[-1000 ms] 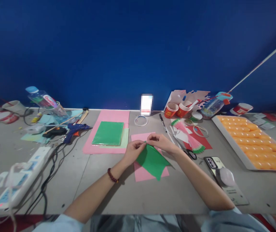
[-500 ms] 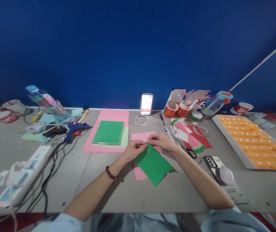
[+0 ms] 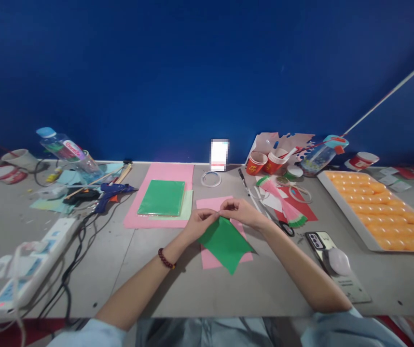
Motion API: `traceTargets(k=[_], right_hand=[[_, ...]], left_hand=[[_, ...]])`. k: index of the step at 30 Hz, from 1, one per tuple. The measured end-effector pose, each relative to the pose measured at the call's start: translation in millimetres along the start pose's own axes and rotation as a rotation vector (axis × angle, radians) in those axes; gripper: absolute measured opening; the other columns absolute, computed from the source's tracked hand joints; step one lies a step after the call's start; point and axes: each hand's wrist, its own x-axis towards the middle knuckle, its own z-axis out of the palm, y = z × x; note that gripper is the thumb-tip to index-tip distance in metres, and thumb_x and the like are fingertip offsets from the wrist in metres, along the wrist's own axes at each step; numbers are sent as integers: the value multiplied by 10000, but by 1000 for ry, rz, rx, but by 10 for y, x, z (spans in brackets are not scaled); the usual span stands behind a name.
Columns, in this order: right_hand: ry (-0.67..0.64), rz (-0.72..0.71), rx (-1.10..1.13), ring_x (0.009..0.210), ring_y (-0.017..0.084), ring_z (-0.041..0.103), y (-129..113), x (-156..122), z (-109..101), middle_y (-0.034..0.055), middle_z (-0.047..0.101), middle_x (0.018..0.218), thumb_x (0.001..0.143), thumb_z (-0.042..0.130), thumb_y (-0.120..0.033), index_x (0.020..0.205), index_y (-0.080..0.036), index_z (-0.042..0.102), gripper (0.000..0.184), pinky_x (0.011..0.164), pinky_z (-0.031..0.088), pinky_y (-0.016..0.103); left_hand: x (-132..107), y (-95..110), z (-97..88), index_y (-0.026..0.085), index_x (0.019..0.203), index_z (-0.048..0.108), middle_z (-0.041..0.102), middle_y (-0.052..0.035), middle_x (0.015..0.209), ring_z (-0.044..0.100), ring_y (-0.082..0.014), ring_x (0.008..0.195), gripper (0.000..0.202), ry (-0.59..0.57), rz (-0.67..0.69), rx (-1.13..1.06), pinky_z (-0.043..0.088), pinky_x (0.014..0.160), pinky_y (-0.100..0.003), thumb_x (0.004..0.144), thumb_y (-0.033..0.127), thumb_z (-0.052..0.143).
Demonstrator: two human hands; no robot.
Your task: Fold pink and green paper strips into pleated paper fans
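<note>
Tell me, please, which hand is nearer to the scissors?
Right. The right hand is just left of the scissors; the left hand sits farther left, across the green paper.

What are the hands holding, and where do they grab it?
Both hands hold the green paper by its top corner: the left hand and the right hand pinch it there together, above the pink paper.

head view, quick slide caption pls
Both hands, left and right, pinch a green paper over a pink sheet.

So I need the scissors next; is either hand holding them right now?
No, both hands pinch the green paper; the scissors lie untouched beside it.
</note>
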Motion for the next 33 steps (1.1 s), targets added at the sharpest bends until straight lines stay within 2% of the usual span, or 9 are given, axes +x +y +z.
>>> traceTargets(k=[9,18,27,30,33], right_hand=[[-5,15,-31,641,120,506,-21,-8,-38,14,586,677,704,652,-390,723,-143,653,248,607,402,251],[14,37,89,649,125,530,25,-5,-21,13,619,679,682,675,-351,707,-150,679,202,647,418,264],[7,66,205,622,119,529,5,2,-3,15,613,647,645,712,-412,685,-139,679,278,643,430,270],[0,76,238,607,116,534,16,0,-18,19,607,636,687,673,-476,669,-133,660,344,637,436,272],[-28,58,176,631,114,542,1,-17,-51,17,608,667,713,661,-461,703,-138,659,323,641,436,262]], left_hand=[[-6,26,18,121,680,703,665,-42,629,541,-122,562,279,-3,-3,-44,392,533,-216,672,400,699],[-10,20,23,119,691,695,674,-44,643,559,-119,558,291,-30,-25,-87,408,538,-214,665,408,710],[-20,33,30,117,690,699,663,-39,621,545,-109,534,306,-23,-36,-99,400,517,-207,646,419,721],[-27,56,40,119,692,699,664,-40,630,542,-110,539,309,-6,-33,-103,403,519,-211,648,424,718],[-29,54,43,120,685,699,667,-44,640,545,-115,554,300,-1,-20,-96,408,529,-215,653,418,716]])
